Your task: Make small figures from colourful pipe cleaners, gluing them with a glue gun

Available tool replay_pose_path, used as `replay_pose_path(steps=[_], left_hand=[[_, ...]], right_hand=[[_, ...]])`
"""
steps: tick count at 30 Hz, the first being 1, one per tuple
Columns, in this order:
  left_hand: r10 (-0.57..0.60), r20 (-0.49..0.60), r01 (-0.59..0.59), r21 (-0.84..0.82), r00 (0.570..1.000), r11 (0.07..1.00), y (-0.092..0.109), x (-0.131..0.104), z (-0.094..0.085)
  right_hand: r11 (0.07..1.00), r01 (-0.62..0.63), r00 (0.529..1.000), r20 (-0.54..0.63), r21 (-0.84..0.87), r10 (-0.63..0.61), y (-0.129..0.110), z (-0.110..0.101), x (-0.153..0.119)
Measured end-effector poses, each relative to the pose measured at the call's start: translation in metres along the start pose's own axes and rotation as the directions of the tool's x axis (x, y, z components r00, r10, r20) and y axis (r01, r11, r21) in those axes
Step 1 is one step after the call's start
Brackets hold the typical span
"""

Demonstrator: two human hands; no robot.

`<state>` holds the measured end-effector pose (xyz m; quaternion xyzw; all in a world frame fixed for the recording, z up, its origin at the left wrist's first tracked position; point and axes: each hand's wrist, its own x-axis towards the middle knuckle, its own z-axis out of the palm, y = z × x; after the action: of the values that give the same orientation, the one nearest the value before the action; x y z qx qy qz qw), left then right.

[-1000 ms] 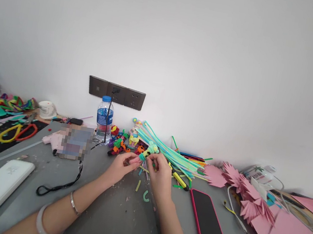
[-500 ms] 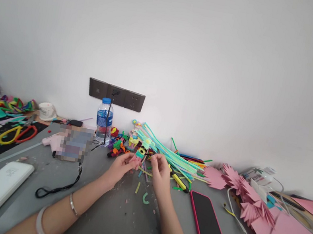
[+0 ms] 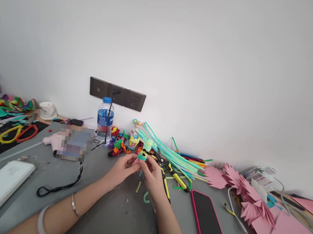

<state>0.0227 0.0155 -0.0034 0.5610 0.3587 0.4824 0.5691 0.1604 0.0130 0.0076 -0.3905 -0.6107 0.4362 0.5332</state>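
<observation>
Soft, even brightness; dark upper right corner.

Clock centre is taken at the joined hands (image 3: 138, 165). At 6 o'clock, a low passage is offered over grey tabletop (image 3: 116, 223), bounded by both forearms. Reach is blocked at 12 by the wall (image 3: 167, 54), at 10 by the bottle (image 3: 103, 122), at 2 by pastel stems (image 3: 174, 153), at 4 by the phone (image 3: 211, 227).
</observation>
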Motion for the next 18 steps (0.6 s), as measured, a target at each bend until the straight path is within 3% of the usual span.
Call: replay_pose_path(steps=[3, 5, 9, 12, 18], left_hand=[[0.100, -0.062, -0.087, 0.190, 0.993, 0.978, 0.003, -0.001, -0.002], [0.219, -0.103, -0.166, 0.371, 0.970, 0.914, 0.006, -0.001, -0.006], [0.430, 0.023, -0.337, 0.658, 0.903, 0.673, 0.010, -0.004, -0.014], [0.447, 0.125, -0.391, 0.723, 0.885, 0.570, 0.010, -0.007, -0.014], [0.434, 0.178, -0.390, 0.792, 0.883, 0.469, 0.011, -0.010, -0.011]], right_hand=[[0.998, -0.027, 0.996, -0.080, 0.065, 0.032, -0.002, -0.002, 0.001], [0.989, -0.052, 0.989, -0.130, 0.139, 0.070, -0.001, -0.005, 0.002], [0.972, -0.088, 0.979, -0.162, 0.220, 0.125, 0.004, -0.008, 0.004], [0.972, -0.070, 0.979, -0.170, 0.223, 0.109, 0.007, -0.008, 0.004], [0.975, -0.053, 0.984, -0.158, 0.216, 0.088, 0.009, -0.008, 0.004]])
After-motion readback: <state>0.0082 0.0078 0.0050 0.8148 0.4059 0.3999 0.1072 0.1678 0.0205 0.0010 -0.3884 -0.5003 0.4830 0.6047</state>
